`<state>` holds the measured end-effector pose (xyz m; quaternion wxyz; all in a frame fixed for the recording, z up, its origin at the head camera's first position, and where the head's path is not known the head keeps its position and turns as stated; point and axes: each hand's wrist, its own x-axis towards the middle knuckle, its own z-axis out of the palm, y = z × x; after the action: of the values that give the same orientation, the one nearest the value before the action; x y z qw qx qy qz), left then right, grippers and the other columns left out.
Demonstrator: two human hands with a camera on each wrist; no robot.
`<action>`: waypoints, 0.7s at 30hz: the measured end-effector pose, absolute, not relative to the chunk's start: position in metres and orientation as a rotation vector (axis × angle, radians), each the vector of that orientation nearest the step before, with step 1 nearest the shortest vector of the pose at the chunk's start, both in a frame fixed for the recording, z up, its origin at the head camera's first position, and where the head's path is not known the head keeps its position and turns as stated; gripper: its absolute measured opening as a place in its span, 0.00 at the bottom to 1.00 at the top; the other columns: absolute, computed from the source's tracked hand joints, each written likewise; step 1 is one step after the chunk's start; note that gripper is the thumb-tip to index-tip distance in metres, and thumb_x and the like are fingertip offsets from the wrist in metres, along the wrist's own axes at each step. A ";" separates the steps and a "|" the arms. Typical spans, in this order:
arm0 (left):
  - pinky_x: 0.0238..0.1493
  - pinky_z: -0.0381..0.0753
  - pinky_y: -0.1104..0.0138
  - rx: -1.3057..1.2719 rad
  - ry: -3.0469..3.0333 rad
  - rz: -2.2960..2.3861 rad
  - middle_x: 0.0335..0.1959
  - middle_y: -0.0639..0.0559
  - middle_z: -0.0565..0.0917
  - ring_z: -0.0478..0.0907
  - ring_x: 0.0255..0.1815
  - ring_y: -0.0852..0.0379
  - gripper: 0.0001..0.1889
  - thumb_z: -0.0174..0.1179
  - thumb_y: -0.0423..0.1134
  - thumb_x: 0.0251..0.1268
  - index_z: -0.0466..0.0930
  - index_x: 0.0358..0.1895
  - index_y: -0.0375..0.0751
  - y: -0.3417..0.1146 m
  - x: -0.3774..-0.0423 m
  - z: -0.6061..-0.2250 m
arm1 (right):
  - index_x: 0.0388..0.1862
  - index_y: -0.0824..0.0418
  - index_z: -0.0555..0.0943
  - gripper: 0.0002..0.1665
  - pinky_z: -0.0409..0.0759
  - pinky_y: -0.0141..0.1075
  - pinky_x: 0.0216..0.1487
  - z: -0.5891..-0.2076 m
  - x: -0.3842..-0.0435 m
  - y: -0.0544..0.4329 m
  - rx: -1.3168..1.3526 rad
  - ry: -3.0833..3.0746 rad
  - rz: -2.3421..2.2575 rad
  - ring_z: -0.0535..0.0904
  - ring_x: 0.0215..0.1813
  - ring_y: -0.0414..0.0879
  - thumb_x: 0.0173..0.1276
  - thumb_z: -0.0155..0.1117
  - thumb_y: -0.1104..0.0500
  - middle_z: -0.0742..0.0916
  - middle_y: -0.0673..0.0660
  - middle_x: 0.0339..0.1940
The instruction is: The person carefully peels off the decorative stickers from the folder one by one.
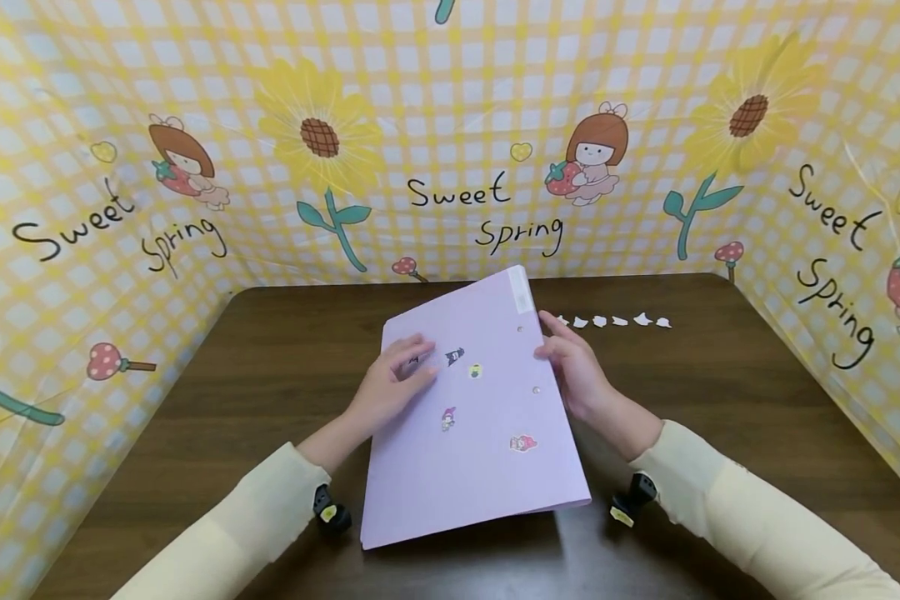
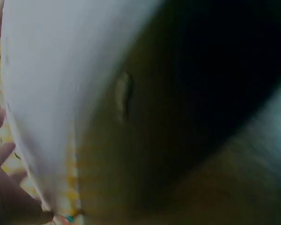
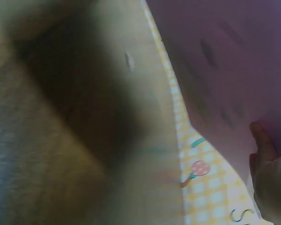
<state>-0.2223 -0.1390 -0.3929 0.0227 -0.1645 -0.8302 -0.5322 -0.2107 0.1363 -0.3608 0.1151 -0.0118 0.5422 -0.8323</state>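
Note:
A light purple folder point(image 1: 480, 467) stands tilted at the middle of the table, its cover dotted with small cartoon stickers such as a pink one point(image 1: 523, 443). My left hand point(image 1: 393, 379) rests on the cover's left part, thumb and fingers spread beside a sticker partly covered by it. At the spine side, my right hand point(image 1: 581, 371) grips the folder's right edge; some of its fingers are hidden. In the right wrist view, part of that hand point(image 3: 269, 173) shows against the purple surface. The left wrist view is dark and blurred, with fingers at its left border.
Several small white cut-out pieces point(image 1: 620, 321) lie in a row on the brown table point(image 1: 270, 358), behind and right of the folder. A yellow checked cloth point(image 1: 450, 108) with flowers and lettering encloses the back and sides. Black wrist cameras hang below both sleeves.

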 end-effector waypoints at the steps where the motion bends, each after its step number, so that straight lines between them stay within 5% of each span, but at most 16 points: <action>1: 0.71 0.53 0.52 -0.441 -2.589 -1.616 0.73 0.41 0.63 0.52 0.75 0.44 0.24 0.64 0.39 0.65 0.75 0.64 0.38 -0.144 -0.225 -0.400 | 0.80 0.58 0.46 0.44 0.81 0.35 0.36 -0.364 -0.210 0.137 -0.019 1.574 -2.448 0.83 0.37 0.42 0.64 0.41 0.70 0.83 0.51 0.41; 4: 0.72 0.51 0.51 -0.251 -2.618 -1.616 0.74 0.39 0.59 0.50 0.76 0.43 0.30 0.65 0.39 0.65 0.69 0.69 0.37 -0.154 -0.228 -0.407 | 0.80 0.57 0.46 0.43 0.81 0.34 0.36 -0.371 -0.210 0.139 0.008 1.539 -2.469 0.82 0.37 0.42 0.65 0.39 0.70 0.83 0.51 0.42; 12: 0.63 0.68 0.50 0.123 -2.535 -2.079 0.71 0.35 0.63 0.66 0.67 0.41 0.43 0.61 0.39 0.68 0.43 0.78 0.38 -0.175 -0.238 -0.419 | 0.80 0.56 0.45 0.42 0.82 0.34 0.37 -0.387 -0.212 0.143 0.038 1.437 -2.536 0.83 0.38 0.41 0.67 0.37 0.71 0.84 0.50 0.44; 21: 0.45 0.82 0.62 0.268 -2.496 -2.368 0.60 0.35 0.76 0.81 0.47 0.53 0.29 0.57 0.31 0.70 0.61 0.71 0.30 -0.182 -0.238 -0.429 | 0.80 0.55 0.45 0.44 0.81 0.36 0.41 -0.405 -0.216 0.144 0.080 1.421 -2.515 0.81 0.44 0.43 0.66 0.37 0.73 0.80 0.53 0.50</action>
<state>-0.2379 -0.1822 -0.4293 -0.1540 0.0766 -0.7146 -0.6781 -0.2161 0.1443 -0.4051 0.1254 0.0275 0.4878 -0.8635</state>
